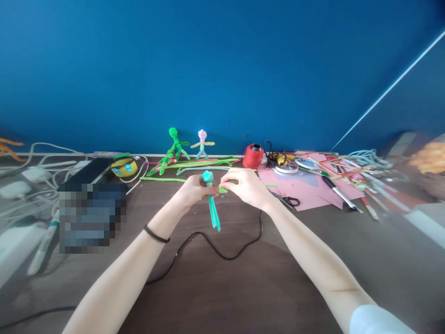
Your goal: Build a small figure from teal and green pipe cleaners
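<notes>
Both my forearms reach forward over the brown table [243,287] and bend inward so the hands meet in front of me. My left hand [193,189] is curled with the knuckles up, its fingers closed around a teal pipe-cleaner figure [210,199] just under its coiled round head. Two fuzzy, straight teal legs hang down below my fingers, side by side and touching. My right hand [245,185] arches over from the other side, thumb and fingertips pinched together on a short light-green pipe-cleaner piece [223,189] that sits right against the teal stem, between my two hands. A thin black band circles my left wrist.

Beyond my fingertips, against the blue wall, stand a green pipe-cleaner figure [174,146] and a smaller pale pink-headed one [202,144], with loose green stems lying flat near them. Beyond my right hand stands a red spool of thread [253,157]. Just beside my right wrist lie black-handled scissors [288,200] on pink paper [306,190]. A thin black cable [222,253] curves on the table below my hands.
</notes>
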{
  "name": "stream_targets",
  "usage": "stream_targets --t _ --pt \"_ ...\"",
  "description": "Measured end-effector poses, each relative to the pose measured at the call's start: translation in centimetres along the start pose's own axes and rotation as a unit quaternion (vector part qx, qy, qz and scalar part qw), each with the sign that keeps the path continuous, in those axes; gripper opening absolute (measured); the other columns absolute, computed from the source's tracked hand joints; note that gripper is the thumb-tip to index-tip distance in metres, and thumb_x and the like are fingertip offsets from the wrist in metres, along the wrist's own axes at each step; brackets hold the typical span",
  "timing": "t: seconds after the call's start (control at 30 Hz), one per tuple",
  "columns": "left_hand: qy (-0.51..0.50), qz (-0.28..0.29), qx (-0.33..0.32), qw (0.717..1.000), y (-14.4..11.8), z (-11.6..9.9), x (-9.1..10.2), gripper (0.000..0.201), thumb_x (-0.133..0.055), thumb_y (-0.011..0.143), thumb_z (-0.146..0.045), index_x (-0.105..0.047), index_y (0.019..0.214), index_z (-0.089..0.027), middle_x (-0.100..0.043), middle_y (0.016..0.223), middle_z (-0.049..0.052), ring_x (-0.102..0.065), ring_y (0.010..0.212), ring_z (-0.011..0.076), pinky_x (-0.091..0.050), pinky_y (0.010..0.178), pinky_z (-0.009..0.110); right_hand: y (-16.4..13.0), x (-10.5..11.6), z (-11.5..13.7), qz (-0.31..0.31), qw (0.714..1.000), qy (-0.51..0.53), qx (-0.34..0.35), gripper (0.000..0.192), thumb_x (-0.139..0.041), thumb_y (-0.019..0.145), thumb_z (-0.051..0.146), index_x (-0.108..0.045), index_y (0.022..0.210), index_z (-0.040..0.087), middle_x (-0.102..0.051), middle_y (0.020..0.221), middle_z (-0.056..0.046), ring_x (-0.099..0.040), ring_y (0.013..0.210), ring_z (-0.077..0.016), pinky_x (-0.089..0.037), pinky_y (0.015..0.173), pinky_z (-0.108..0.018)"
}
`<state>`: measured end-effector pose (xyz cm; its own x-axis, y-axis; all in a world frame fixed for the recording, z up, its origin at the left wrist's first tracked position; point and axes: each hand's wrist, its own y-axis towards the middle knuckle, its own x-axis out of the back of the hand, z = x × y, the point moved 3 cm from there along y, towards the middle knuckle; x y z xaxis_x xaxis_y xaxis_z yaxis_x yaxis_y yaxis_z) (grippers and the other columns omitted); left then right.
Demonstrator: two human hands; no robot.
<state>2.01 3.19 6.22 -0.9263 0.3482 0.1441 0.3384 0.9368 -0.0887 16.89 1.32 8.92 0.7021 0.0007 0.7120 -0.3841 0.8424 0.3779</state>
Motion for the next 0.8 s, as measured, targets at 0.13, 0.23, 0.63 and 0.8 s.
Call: stream_targets --t 0.13,0.23,0.63,0.8 --pt "-0.004 -0.031 -0.016 0.999 0.0 0.2 -0.1 0.017 -0.069 0.054 -0.022 -0.056 0.061 -0.015 -0.060 0.054 0.000 -0.056 0.056 0.0140 -0.043 0.060 0.028 0.0 -0.5 0.2 -0.007 1.000 0.004 -0.006 0.011 -0.059 0.077 0.014 -0.065 0.067 0.015 -0.063 0.074 -0.004 -0.056 0.070 -0.0139 -0.041 0.066 -0.026" --pt "-0.009 -0.070 -0.025 0.997 0.1 0.5 0.0 0.018 -0.069 0.052 -0.021 -0.055 0.063 -0.015 -0.059 0.054 -0.001 -0.057 0.058 0.0146 -0.044 0.062 0.028 -0.1 -1.0 0.1 -0.016 0.999 0.025 -0.023 0.009 -0.060 0.075 0.015 -0.064 0.067 0.015 -0.064 0.072 -0.004 -0.056 0.068 -0.0138 -0.042 0.064 -0.026" --pt "-0.060 -0.197 -0.036 0.978 0.0 0.4 0.6 0.017 -0.067 0.054 -0.020 -0.053 0.063 -0.014 -0.056 0.052 -0.003 -0.046 0.047 0.0080 -0.035 0.050 0.023 -0.5 -3.2 -0.6 -0.004 0.954 0.265 -0.142 0.008 -0.046 0.079 0.016 -0.047 0.087 0.018 -0.061 0.066 0.002 -0.053 0.040 -0.0077 -0.038 0.039 -0.019" --pt "-0.104 -0.185 -0.024 0.977 0.3 0.8 0.6 0.020 -0.069 0.052 -0.021 -0.053 0.062 -0.014 -0.053 0.050 -0.005 -0.044 0.046 0.0071 -0.033 0.050 0.023 -0.3 -4.0 -1.4 0.025 0.934 0.322 -0.154 0.023 -0.053 0.075 0.021 -0.032 0.086 0.022 -0.059 0.058 0.008 -0.048 0.034 -0.0077 -0.032 0.035 -0.017"
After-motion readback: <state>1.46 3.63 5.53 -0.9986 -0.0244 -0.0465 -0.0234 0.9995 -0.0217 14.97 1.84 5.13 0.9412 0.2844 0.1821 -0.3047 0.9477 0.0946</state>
